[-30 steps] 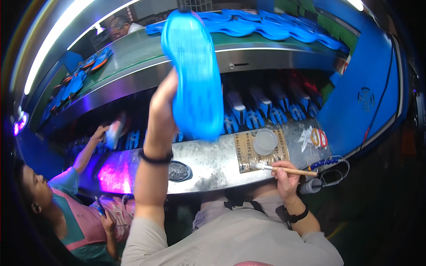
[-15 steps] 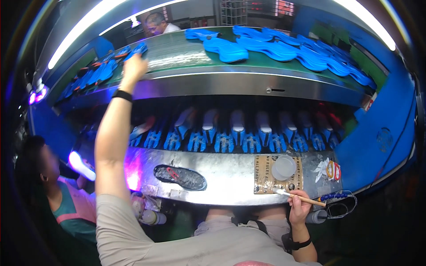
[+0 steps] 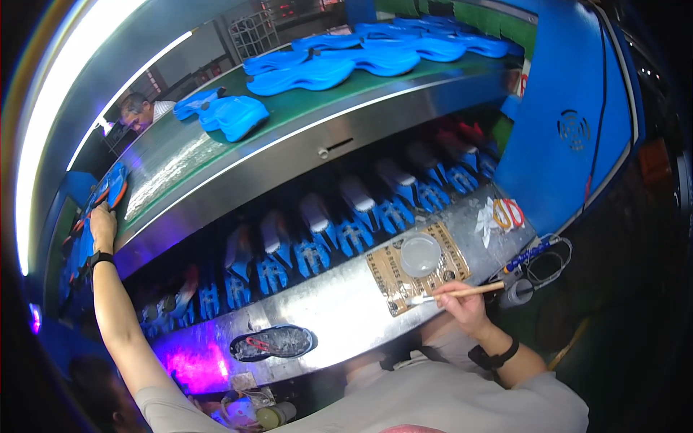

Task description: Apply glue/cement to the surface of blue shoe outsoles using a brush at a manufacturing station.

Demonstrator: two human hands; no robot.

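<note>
My left hand [image 3: 102, 222] is stretched out to the left end of the green upper belt. Its fingers are closed on the near end of a blue shoe sole [image 3: 112, 189] with an orange edge; other soles beside it are partly hidden. Low over the metal ledge, my right hand [image 3: 463, 309] grips a paintbrush [image 3: 485, 289] by its wooden handle, bristles pointing left over a printed cardboard sheet [image 3: 385, 278]. A round translucent bowl [image 3: 421, 252] stands on that sheet. Farther left on the ledge [image 3: 339, 307] lies a dark shoe sole [image 3: 289, 343] with a red mark.
Several large blue soles [image 3: 299, 76] lie across the upper belt [image 3: 162, 169]. Below it, a row of shoes and blue holders [image 3: 312, 256] fills the lower opening. Red and yellow rings [image 3: 509, 213] sit at the ledge's right end. A person [image 3: 137, 112] is beyond the belt.
The view has swung to the right and tilted. My left hand has stayed at the soles on the belt's left side, now lower in view. The right hand still holds the paintbrush, now more level.
</note>
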